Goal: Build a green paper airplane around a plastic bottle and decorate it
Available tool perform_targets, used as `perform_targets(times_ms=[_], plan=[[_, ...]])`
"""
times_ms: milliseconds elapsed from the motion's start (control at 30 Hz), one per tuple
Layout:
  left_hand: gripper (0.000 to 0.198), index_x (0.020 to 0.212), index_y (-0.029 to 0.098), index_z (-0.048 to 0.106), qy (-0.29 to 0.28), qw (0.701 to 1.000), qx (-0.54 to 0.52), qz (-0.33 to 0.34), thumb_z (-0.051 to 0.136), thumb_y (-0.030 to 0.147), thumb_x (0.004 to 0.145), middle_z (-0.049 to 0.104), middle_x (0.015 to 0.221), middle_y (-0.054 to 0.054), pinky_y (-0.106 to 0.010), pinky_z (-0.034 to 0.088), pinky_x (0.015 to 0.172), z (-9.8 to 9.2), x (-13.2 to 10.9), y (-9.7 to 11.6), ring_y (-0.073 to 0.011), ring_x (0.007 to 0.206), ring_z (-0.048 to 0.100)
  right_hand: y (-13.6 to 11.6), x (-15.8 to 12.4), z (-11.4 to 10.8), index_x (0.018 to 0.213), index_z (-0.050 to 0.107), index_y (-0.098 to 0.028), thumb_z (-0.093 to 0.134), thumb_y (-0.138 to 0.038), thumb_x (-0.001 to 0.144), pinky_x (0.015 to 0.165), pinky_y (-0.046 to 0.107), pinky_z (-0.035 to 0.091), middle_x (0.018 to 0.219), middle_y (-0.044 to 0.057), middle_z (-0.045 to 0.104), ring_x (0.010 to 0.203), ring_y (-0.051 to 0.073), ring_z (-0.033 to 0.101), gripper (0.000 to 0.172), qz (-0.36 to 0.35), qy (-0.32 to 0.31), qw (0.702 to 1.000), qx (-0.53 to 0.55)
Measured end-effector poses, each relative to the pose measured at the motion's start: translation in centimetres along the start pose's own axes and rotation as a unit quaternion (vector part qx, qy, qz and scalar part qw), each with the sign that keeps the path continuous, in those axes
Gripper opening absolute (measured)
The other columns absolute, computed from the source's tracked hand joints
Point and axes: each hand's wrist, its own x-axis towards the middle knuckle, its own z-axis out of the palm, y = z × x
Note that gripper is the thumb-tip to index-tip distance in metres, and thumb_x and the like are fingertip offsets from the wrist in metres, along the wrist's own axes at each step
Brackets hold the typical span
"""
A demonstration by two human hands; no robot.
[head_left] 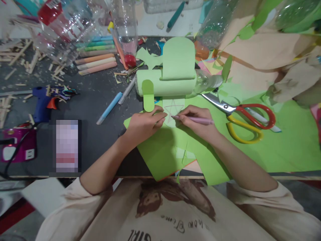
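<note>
Head view: both hands at work over a pale green paper tab (174,102), round-ended, hanging from the near side of a bottle wrapped in pale green paper (173,87). Bottle lies on its side, clear neck pointing right. A pencil-thin star outline shows on the tab.

Right hand (198,123): fingers closed around a pink pen (200,119), its tip at the tab beside the star's lower part. Actual contact of tip with paper: cannot tell.

Left hand (144,125): palm down, fingers loosely extended, gripping nothing visible; fingertips at the tab's left edge. A brighter green strip (147,95) lies over the bottle's left end, its rounded tip next to this hand.

A rounded green flap (178,55) stands out from the far side of the bottle. Green sheets (288,147) spread beneath the hands and to the right, with red-and-yellow-handled scissors (235,108) on them.

Left part of the dark surface (95,88): light blue marker (109,107), blue glue gun (41,103), phone (67,147) with blurred screen.
</note>
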Motion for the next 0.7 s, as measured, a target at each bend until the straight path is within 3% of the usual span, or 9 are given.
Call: perform_targets(times_ms=[233,433,700], plan=[[0.038,0.102,0.023,0.069,-0.013,1.0,-0.002,-0.002,0.032,0.032,0.104,0.075,0.105,0.001,-0.026,0.035,0.048,-0.11,0.02,-0.11,-0.0098,0.059,0.064,-0.25,0.04,0.06,0.059,0.064,-0.019,0.067,-0.028,0.072,0.049,0.025,0.042,0.057,0.001,0.066,0.053,0.013,0.056,0.016,-0.001,-0.021,1.0,-0.019],[0.04,0.104,0.022,0.069,-0.031,0.999,-0.006,0.0,0.03,0.033,0.104,0.074,0.106,-0.002,-0.024,0.035,0.049,-0.29,0.1,-0.14,-0.0084,0.058,0.062,-0.22,0.07,0.13,0.06,0.064,-0.02,0.07,-0.03,0.071,0.049,0.025,0.044,0.059,0.0,0.065,0.054,0.013,0.056,0.017,0.027,0.034,0.999,0.024],[0.038,0.105,0.023,0.069,-0.028,1.0,-0.005,-0.008,0.032,0.033,0.104,0.074,0.105,-0.001,-0.026,0.036,0.05,-0.19,0.08,-0.01,-0.0098,0.061,0.065,-0.1,0.12,0.06,0.062,0.064,-0.02,0.069,-0.026,0.073,0.052,0.026,0.044,0.061,0.0,0.066,0.056,0.013,0.058,0.013,0.017,0.016,1.0,0.005]])
